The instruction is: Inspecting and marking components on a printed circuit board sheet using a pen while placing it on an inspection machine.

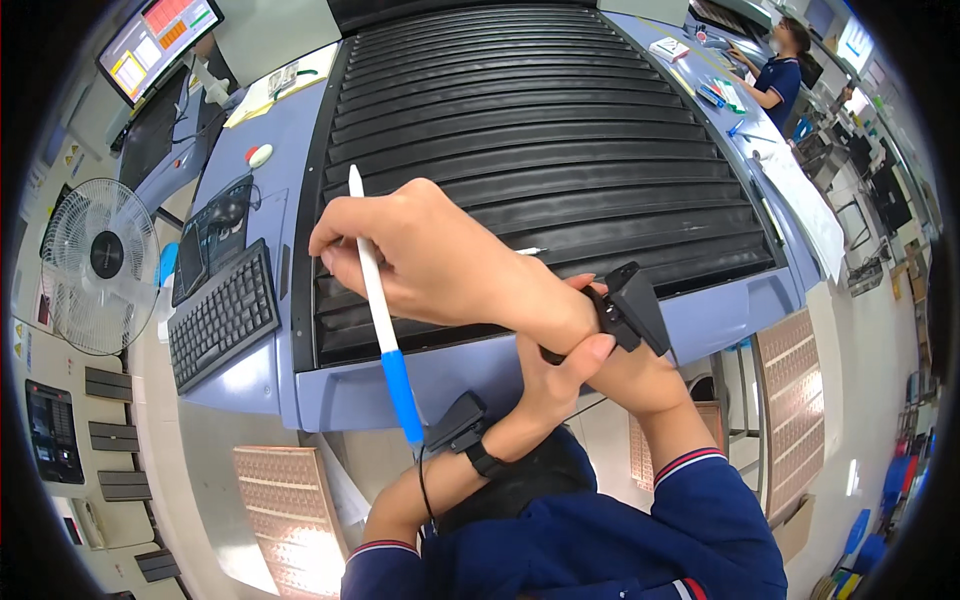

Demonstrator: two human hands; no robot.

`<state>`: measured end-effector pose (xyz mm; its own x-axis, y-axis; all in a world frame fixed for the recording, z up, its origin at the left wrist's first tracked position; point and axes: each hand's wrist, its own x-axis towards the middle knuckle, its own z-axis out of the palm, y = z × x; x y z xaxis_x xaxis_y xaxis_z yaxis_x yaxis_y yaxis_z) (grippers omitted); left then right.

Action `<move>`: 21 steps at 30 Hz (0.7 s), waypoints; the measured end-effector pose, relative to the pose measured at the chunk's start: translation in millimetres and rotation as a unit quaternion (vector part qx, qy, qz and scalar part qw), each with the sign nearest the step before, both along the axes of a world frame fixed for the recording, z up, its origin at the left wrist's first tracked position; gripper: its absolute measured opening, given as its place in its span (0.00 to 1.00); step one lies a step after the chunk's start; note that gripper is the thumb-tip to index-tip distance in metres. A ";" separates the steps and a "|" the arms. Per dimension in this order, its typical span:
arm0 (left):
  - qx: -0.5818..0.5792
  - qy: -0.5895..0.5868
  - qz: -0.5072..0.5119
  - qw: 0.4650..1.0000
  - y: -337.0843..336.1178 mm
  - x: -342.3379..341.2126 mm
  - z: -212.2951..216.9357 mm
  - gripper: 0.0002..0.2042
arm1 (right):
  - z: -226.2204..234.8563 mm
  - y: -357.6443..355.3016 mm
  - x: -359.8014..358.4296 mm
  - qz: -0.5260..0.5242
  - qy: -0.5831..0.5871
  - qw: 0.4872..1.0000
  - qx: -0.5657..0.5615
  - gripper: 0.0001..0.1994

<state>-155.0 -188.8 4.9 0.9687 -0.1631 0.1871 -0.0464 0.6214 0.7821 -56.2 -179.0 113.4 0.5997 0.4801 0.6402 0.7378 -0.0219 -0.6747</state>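
My right hand (410, 250) is closed round a pen-shaped tool (375, 290), white along most of its length and blue at the lower end, where a thin black cord hangs off. The tool stands tilted over the near left part of a black ribbed bed (530, 130). On my right wrist sits a black strap with a blocky black device (635, 305). My left hand (560, 375) grips that wrist strap, thumb below and fingertips showing past the wrist. A similar black device (460, 425) is strapped to my left wrist.
Left of the bed lie a black keyboard (225, 315), a mouse (230, 208) and a red-and-white button (260, 155). A fan (103, 265) and monitor (160, 45) stand further left. Copper-patterned panels (290, 510) lean below. A thin white stick (530, 251) lies behind my wrist. A co-worker (780, 80) stands far right.
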 end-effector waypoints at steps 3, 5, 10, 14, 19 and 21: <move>0.043 0.003 -0.004 0.999 -7.2 -7.1 9.8 0.34 | -0.1 -8.1 -2.4 0.003 0.023 1.000 -0.007 0.04; 0.065 0.019 -0.014 0.998 -3.5 -4.1 9.3 0.35 | -2.4 -11.7 -0.9 0.010 0.042 0.999 -0.017 0.04; 0.404 -0.094 -0.137 0.899 54.4 20.7 22.3 0.27 | -20.0 -30.6 14.1 -0.104 -0.072 0.991 -0.029 0.06; 0.626 -0.148 -0.033 0.765 107.3 58.0 54.1 0.21 | -44.7 -86.5 59.6 -0.199 0.017 0.980 0.018 0.09; 0.635 -0.368 0.285 0.617 153.9 147.4 26.1 0.06 | -80.2 -118.3 95.5 -0.257 0.044 0.963 -0.071 0.09; 0.625 -0.362 0.318 0.614 170.2 162.3 11.2 0.05 | -94.9 -110.5 95.2 -0.242 0.034 0.965 -0.092 0.08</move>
